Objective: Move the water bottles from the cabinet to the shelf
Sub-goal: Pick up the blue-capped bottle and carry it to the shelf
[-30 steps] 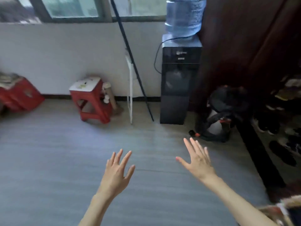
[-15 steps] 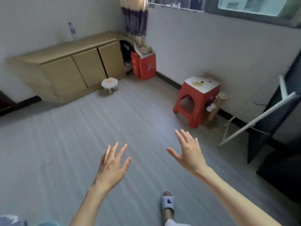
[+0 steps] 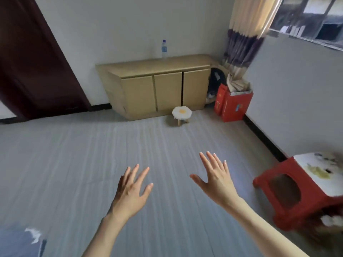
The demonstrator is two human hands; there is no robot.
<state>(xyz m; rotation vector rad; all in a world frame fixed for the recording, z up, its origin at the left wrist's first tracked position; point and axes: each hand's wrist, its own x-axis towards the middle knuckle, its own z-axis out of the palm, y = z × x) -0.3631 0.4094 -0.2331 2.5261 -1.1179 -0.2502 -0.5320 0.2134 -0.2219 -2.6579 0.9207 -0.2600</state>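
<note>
A clear water bottle [image 3: 164, 49] with a blue cap and label stands upright on top of the low beige cabinet [image 3: 159, 89] against the far wall. The cabinet's three doors are closed. My left hand [image 3: 131, 190] and my right hand [image 3: 215, 179] are held out in front of me over the grey floor, fingers spread and straight, both empty. Both hands are far from the cabinet and the bottle. No shelf is in view.
A small white flower-shaped stool [image 3: 181, 114] stands in front of the cabinet. Red boxes [image 3: 232, 104] with papers sit in the corner under a curtain [image 3: 245, 34]. A red plastic stool [image 3: 304, 191] is close on my right. A dark door [image 3: 33, 62] is at left.
The view has swung left, from the water dispenser past the red stool to face the cabinet. My hands stay spread and empty in front of me.
</note>
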